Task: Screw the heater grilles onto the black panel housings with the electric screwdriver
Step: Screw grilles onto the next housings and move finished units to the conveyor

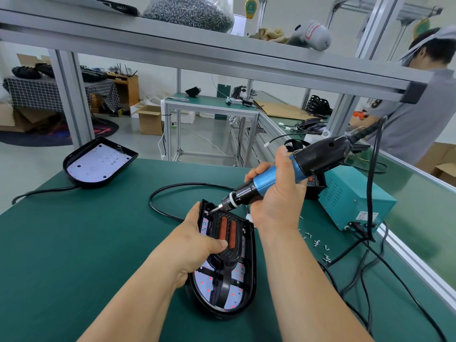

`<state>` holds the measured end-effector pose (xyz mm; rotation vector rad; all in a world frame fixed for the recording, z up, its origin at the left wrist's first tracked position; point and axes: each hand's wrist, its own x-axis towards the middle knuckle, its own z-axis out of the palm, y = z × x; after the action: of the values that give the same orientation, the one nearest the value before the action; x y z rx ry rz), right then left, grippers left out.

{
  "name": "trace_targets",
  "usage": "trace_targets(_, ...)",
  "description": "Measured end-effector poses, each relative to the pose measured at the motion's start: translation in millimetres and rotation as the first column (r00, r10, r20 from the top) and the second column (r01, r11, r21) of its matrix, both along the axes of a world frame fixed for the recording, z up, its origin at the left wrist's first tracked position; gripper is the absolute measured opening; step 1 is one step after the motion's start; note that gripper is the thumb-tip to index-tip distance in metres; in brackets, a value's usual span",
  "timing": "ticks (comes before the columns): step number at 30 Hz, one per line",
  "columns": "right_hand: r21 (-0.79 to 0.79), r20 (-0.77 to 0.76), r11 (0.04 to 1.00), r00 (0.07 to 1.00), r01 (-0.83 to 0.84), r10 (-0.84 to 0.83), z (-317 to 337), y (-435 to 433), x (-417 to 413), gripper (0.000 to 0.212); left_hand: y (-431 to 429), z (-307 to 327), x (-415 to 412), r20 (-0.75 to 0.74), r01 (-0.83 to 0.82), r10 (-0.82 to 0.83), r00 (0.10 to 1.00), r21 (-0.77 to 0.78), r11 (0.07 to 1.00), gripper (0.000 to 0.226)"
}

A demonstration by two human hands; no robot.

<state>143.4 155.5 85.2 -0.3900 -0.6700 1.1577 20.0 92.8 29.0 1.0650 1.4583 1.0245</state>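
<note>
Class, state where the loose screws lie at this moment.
In the head view, the loose screws lie scattered on the green bench at the right, just in front of the teal power box.

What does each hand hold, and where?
The right hand grips the electric screwdriver by its blue barrel; the left hand holds the black housing at its left edge.

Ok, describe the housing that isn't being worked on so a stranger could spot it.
Start at the green bench mat and go to its far left corner. A black housing lies there alone. Unlike the near housing under the screwdriver, which carries a grille, its white board shows bare.
</note>
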Motion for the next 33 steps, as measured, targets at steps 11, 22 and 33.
trace_targets(11,-0.004,0.017,1.000,1.000,-0.005,0.005,-1.0,0.4,1.4,0.015,0.3,0.4,1.2,0.007,-0.006,0.006,1.000,0.003,1.000,0.091)
trace_targets(22,-0.007,0.006,1.000,1.000,0.004,-0.004,-1.8,1.8,0.9,0.015,1.8,-1.6,0.4,0.002,-0.006,0.006,1.000,0.001,1.000,0.096)
trace_targets(33,-0.017,0.009,1.000,1.000,-0.007,0.007,-1.7,4.8,0.6,0.016,0.7,-0.6,-0.1,-0.007,-0.007,0.007,1.000,-0.006,1.000,0.099)
